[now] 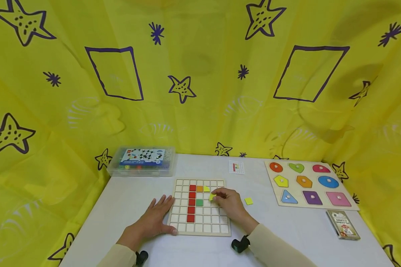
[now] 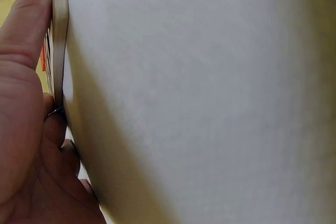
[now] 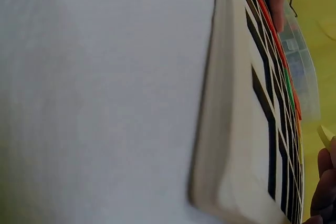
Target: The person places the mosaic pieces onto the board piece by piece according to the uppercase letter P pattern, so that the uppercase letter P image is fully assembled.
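A wooden grid board (image 1: 204,233) lies on the table, with several red square tiles (image 1: 191,210) in one column. Beside that column sit an orange tile (image 1: 199,188), a yellow tile with one corner cut off (image 1: 206,189) and a green tile (image 1: 199,203). My right hand (image 1: 232,204) pinches a small yellow tile (image 1: 212,197) over the right half of the board; the tile also shows in the right wrist view. Fingers spread, my left hand (image 1: 153,217) rests along the board's left edge, its thumb at the lower left corner.
Right of the board lies a loose yellow tile (image 1: 248,201). A pattern card (image 1: 236,167) is behind it. At the back left stands a clear plastic case (image 1: 142,172). A shape puzzle board (image 1: 307,172) and a card box (image 1: 343,225) are on the right.
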The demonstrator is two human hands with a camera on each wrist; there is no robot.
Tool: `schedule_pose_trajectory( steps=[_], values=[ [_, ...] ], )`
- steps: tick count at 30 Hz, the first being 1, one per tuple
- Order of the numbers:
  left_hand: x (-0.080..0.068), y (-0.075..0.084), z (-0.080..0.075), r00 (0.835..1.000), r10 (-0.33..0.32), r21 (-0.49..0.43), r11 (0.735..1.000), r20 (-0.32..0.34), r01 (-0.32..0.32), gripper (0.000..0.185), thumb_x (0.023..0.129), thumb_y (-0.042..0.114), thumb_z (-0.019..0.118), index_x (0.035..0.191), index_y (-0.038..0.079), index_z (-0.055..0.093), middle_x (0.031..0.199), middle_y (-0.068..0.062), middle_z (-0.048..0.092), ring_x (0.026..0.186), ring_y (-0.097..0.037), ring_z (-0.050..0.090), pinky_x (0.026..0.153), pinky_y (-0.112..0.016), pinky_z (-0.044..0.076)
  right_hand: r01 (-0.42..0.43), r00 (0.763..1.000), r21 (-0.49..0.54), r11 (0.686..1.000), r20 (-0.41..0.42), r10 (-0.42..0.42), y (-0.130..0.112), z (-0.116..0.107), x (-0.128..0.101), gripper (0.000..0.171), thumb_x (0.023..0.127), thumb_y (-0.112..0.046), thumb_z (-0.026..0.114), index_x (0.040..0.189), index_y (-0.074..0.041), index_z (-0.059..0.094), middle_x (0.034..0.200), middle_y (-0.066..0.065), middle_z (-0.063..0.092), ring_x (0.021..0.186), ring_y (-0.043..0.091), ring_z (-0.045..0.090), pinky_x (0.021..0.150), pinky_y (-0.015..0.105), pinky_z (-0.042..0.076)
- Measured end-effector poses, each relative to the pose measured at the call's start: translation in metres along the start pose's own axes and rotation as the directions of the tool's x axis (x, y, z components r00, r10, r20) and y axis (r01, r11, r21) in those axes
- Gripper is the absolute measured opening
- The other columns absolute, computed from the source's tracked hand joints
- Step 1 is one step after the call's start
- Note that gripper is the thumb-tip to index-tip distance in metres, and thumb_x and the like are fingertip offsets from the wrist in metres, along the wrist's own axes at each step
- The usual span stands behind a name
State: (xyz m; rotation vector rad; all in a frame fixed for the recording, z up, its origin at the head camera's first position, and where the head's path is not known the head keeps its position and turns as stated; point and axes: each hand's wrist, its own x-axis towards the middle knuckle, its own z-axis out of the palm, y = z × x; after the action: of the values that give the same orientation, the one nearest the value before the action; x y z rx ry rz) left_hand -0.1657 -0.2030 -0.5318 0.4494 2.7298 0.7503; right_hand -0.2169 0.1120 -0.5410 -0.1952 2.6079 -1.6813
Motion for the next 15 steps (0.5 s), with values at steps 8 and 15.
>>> schedule_pose_trajectory(
  steps=[8,15],
  values=[
    [0.001,-0.001,0.001,1.000,-0.001,0.002,1.000,-0.002,0.001,0.121,0.072,0.056,0.092,0.165,0.005,0.033,0.173,-0.013,0.031,0.164,-0.038,0.015,0.132,-0.062,0.005,0.008,0.999,-0.116,0.993,0.046,-0.002,-0.009,0.014,-0.006,0.013,0.095,-0.008,0.075,0.106,-0.015,0.081,0.095,-0.003,0.073,0.091,0.018,0.059,0.084,0.033,0.053],
    [0.000,-0.002,0.000,1.000,0.013,0.003,1.000,-0.004,-0.013,0.120,0.073,0.055,0.091,0.165,0.004,0.033,0.173,-0.014,0.031,0.164,-0.039,0.015,0.132,-0.063,0.005,0.028,0.998,-0.187,0.982,0.065,-0.016,-0.011,0.018,-0.007,0.013,0.095,-0.008,0.076,0.106,-0.014,0.081,0.098,-0.001,0.074,0.093,0.020,0.060,0.085,0.037,0.054]
  ],
)
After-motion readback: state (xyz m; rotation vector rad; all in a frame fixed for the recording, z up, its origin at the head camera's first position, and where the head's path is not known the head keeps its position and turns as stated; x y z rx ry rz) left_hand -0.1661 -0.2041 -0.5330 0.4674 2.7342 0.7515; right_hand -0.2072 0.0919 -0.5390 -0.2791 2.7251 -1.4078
